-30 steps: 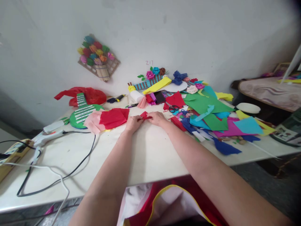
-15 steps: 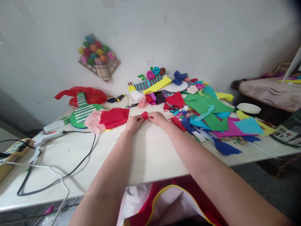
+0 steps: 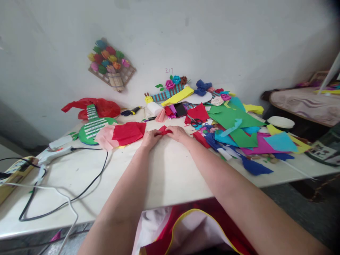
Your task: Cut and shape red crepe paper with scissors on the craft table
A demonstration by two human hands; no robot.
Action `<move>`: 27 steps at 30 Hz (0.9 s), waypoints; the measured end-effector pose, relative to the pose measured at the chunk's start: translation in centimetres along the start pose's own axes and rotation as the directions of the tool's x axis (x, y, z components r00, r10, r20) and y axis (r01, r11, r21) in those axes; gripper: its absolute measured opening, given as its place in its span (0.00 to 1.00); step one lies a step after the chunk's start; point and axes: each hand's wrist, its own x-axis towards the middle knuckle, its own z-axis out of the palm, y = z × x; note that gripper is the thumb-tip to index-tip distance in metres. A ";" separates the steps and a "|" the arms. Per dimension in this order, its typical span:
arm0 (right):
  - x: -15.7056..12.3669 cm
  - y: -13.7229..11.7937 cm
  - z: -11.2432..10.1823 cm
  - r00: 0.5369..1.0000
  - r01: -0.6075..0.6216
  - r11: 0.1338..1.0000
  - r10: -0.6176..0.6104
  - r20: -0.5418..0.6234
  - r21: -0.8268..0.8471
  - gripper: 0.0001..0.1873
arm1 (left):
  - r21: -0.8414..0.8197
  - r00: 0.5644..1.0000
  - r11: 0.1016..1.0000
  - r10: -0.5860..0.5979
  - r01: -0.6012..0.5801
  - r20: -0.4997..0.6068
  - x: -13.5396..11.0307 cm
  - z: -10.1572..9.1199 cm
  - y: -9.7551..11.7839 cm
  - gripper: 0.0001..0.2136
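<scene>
Between my hands, over the middle of the white table, is a small piece of red crepe paper. My left hand pinches its left end, and my right hand closes on its right side. The fingertips partly hide the paper. Just left of my left hand lies a larger red crepe sheet, overlapping a pale pink sheet. Beyond my right hand rest black-handled scissors by another red crepe piece.
Coloured paper sheets and scraps are heaped at the right. At the left are a green guitar-shaped craft, a white glue gun with its black cord, and a power strip. Pliers lie at the back.
The red paper between my fingers looks a little more folded, with more of it showing beside my left fingertips. My arms stay nearly in place.
</scene>
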 end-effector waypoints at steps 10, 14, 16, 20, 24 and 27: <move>0.5 0.1 1.0 0.991 0.114 0.992 -0.117 -0.059 -0.054 0.10 | 0.017 1.000 1.000 0.010 -0.009 -0.021 0.3 0.1 0.1 0.07; 0.5 0.3 1.0 0.991 0.125 0.991 -0.127 -0.042 -0.051 0.10 | 0.036 0.996 0.996 0.079 -0.078 -0.029 0.5 0.3 -0.3 0.06; 0.5 0.3 1.0 0.992 0.116 0.993 -0.117 -0.038 -0.037 0.10 | 0.045 0.993 0.993 0.111 -0.108 -0.051 0.6 0.3 -0.4 0.06; 0.5 0.3 0.8 0.993 0.109 0.994 -0.109 -0.052 -0.010 0.10 | 0.056 0.987 0.989 0.139 -0.134 -0.084 0.6 0.4 -0.3 0.08; 0.4 0.1 0.6 0.992 0.103 0.995 -0.103 -0.068 -0.007 0.10 | 0.101 0.991 0.990 0.111 -0.103 -0.077 0.6 0.4 -0.2 0.10; 0.3 0.0 0.6 0.995 0.080 0.997 -0.080 -0.063 0.008 0.10 | 0.126 0.994 0.989 0.085 -0.075 -0.072 0.6 0.4 -0.1 0.10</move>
